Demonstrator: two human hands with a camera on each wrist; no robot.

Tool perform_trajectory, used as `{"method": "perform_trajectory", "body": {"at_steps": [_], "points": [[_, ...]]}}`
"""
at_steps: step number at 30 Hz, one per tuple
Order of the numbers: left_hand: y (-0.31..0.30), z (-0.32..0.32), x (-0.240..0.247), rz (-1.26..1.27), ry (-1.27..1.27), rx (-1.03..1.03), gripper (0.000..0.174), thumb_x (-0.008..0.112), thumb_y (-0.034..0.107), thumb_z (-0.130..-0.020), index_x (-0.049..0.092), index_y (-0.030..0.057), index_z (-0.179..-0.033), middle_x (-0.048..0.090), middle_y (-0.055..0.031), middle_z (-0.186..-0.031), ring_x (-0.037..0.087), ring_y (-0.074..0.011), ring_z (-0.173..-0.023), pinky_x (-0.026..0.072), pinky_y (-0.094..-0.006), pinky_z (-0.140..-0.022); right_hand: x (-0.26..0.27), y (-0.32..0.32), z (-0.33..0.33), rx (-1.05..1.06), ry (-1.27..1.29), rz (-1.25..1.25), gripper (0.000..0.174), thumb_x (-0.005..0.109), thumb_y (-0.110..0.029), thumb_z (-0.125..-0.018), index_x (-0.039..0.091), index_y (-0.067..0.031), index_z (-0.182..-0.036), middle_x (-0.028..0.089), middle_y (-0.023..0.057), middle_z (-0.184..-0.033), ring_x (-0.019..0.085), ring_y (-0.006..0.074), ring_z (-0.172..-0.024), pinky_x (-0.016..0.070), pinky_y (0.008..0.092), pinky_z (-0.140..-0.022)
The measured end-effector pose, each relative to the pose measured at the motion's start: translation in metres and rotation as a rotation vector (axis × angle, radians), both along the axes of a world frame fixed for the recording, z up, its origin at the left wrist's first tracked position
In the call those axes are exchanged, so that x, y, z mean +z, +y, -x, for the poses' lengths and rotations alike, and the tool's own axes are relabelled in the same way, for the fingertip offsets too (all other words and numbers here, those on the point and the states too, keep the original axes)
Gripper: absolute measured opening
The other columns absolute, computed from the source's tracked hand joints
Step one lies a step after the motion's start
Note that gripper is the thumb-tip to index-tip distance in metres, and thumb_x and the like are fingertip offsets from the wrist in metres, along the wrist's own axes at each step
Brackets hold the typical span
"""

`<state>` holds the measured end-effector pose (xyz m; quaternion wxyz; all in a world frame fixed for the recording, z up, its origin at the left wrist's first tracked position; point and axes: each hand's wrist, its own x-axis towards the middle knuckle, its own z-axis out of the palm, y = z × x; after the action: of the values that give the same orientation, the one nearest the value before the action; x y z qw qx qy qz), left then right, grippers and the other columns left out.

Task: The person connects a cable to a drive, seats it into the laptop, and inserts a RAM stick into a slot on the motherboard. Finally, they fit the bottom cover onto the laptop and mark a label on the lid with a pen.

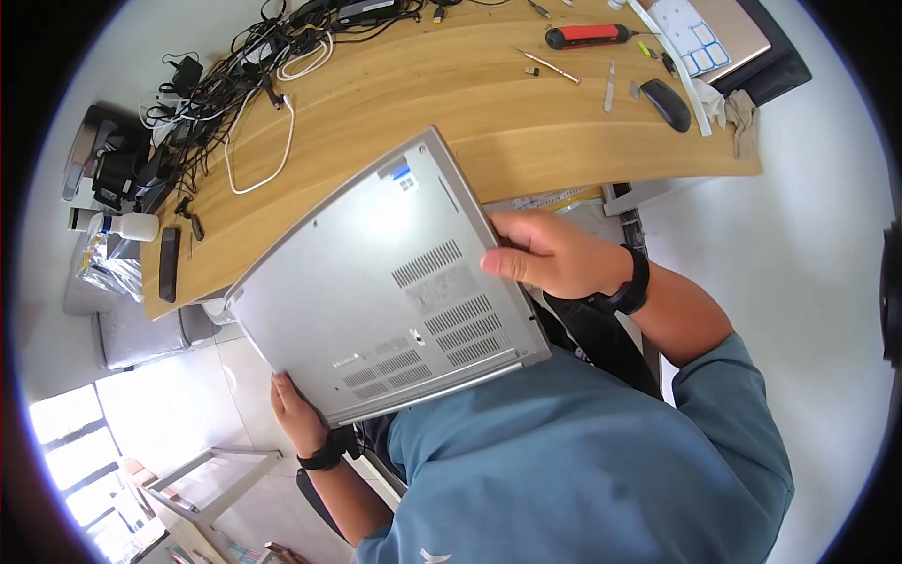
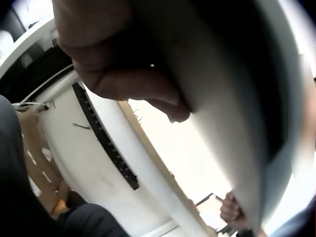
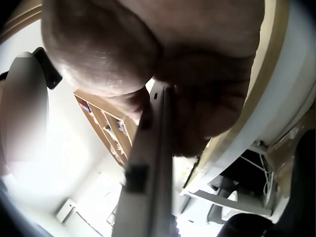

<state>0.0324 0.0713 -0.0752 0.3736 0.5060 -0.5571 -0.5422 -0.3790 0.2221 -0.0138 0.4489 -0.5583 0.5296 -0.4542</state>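
A closed silver laptop, its vented underside facing up, is held tilted over the lap and the desk's front edge. The right hand grips its right edge, thumb on the underside and fingers beneath. At the lower left corner the left hand holds the edge, most of its fingers hidden under the laptop. In the left wrist view the left hand's curled fingers lie against the laptop. The right wrist view shows the laptop's side edge pinched between thumb and fingers of the right hand.
On the wooden desk lie tangled cables, a red screwdriver, a thin pen-like tool, tweezers and a black mouse. A white bottle and a black case are at the left end.
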Motion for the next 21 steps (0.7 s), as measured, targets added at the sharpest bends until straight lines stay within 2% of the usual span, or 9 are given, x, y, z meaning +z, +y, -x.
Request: {"method": "perform_trajectory", "body": {"at_steps": [2, 3, 4, 8, 10, 13, 17, 19, 21], "points": [[-0.005, 0.003, 0.006, -0.132, 0.017, 0.039, 0.050, 0.046, 0.040, -0.109, 0.059, -0.0054, -0.126, 0.067, -0.0093, -0.112, 0.062, -0.0158, -0.098, 0.0495, -0.0292, -0.086, 0.010, -0.001, -0.002, -0.046, -0.327, -0.101, 0.035, 0.060, -0.031, -0.104, 0.058, 0.0001, -0.120, 0.057, -0.0002, -0.085, 0.051, 0.0053, -0.075, 0.0437, 0.0234, -0.059], [-0.005, 0.011, 0.008, -0.115, 0.021, 0.070, 0.048, 0.046, 0.038, -0.109, 0.061, -0.0055, -0.122, 0.068, -0.0094, -0.109, 0.062, -0.0147, -0.093, 0.0503, -0.0286, -0.082, 0.020, 0.003, -0.002, -0.018, -0.431, -0.207, 0.044, 0.061, -0.029, -0.103, 0.050, -0.0007, -0.134, 0.060, 0.0000, -0.096, 0.051, 0.0039, -0.074, 0.0414, 0.0205, -0.056], [-0.007, 0.007, 0.007, -0.113, 0.024, 0.073, 0.048, 0.046, 0.038, -0.109, 0.061, -0.0055, -0.122, 0.068, -0.0094, -0.109, 0.062, -0.0147, -0.093, 0.0503, -0.0286, -0.082, 0.017, 0.005, -0.006, -0.014, -0.428, -0.206, 0.044, 0.061, -0.029, -0.103, 0.050, -0.0007, -0.134, 0.060, 0.0000, -0.096, 0.051, 0.0039, -0.074, 0.0414, 0.0205, -0.056], [-0.014, -0.007, 0.011, -0.298, 0.215, -0.067, 0.045, 0.044, 0.033, -0.109, 0.059, -0.0050, -0.127, 0.068, -0.0114, -0.113, 0.065, -0.0183, -0.099, 0.0518, -0.0309, -0.087, 0.019, 0.016, -0.006, 0.041, -0.543, -0.186, 0.068, 0.064, -0.025, -0.100, 0.029, -0.0021, -0.153, 0.058, 0.0048, -0.120, 0.053, 0.0050, -0.080, 0.0424, 0.0186, -0.057], [-0.010, -0.005, 0.020, -0.341, 0.319, -0.073, 0.045, 0.044, 0.032, -0.108, 0.058, -0.0049, -0.130, 0.068, -0.0127, -0.115, 0.066, -0.0203, -0.102, 0.0523, -0.0322, -0.089, 0.021, 0.020, -0.004, 0.055, -0.540, -0.189, 0.073, 0.064, -0.021, -0.097, 0.026, 0.0036, -0.154, 0.053, 0.0096, -0.141, 0.054, 0.0132, -0.121, 0.0475, 0.0281, -0.097], [-0.010, 0.005, 0.037, -0.394, 0.452, -0.135, 0.044, 0.042, 0.029, -0.105, 0.059, -0.0011, -0.131, 0.068, -0.0155, -0.121, 0.066, -0.0263, -0.109, 0.0513, -0.0395, -0.097, 0.020, 0.018, -0.008, -0.014, -0.764, -0.145, 0.070, 0.063, -0.019, -0.096, 0.029, 0.0047, -0.152, 0.055, 0.0115, -0.140, 0.054, 0.0149, -0.124, 0.0476, 0.0305, -0.099], [-0.011, 0.013, 0.055, -0.310, 0.491, -0.221, 0.045, 0.044, 0.031, -0.104, 0.059, -0.0012, -0.131, 0.067, -0.0156, -0.123, 0.066, -0.0269, -0.112, 0.0500, -0.0408, -0.099, 0.022, 0.014, -0.007, -0.097, -0.810, -0.116, 0.064, 0.061, -0.018, -0.096, 0.035, 0.0048, -0.149, 0.057, 0.0128, -0.137, 0.057, 0.0164, -0.122, 0.0494, 0.0318, -0.098], [-0.011, 0.017, 0.062, -0.302, 0.581, -0.200, 0.048, 0.045, 0.037, -0.103, 0.060, -0.0008, -0.129, 0.066, -0.0164, -0.125, 0.063, -0.0287, -0.114, 0.0462, -0.0435, -0.102, 0.018, 0.013, -0.005, -0.170, -1.007, -0.202, 0.047, 0.058, -0.012, -0.096, 0.046, 0.0030, -0.139, 0.063, 0.0119, -0.123, 0.066, 0.0186, -0.104, 0.0539, 0.0331, -0.091], [-0.012, 0.026, 0.066, -0.316, 0.625, -0.096, 0.057, 0.040, 0.044, -0.103, 0.056, -0.0027, -0.132, 0.064, -0.0169, -0.125, 0.062, -0.0290, -0.114, 0.0445, -0.0436, -0.102, 0.017, 0.014, 0.001, -0.205, -1.042, -0.216, 0.044, 0.059, -0.014, -0.096, 0.049, 0.0030, -0.135, 0.064, 0.0123, -0.120, 0.066, 0.0192, -0.104, 0.0542, 0.0337, -0.091]]}}
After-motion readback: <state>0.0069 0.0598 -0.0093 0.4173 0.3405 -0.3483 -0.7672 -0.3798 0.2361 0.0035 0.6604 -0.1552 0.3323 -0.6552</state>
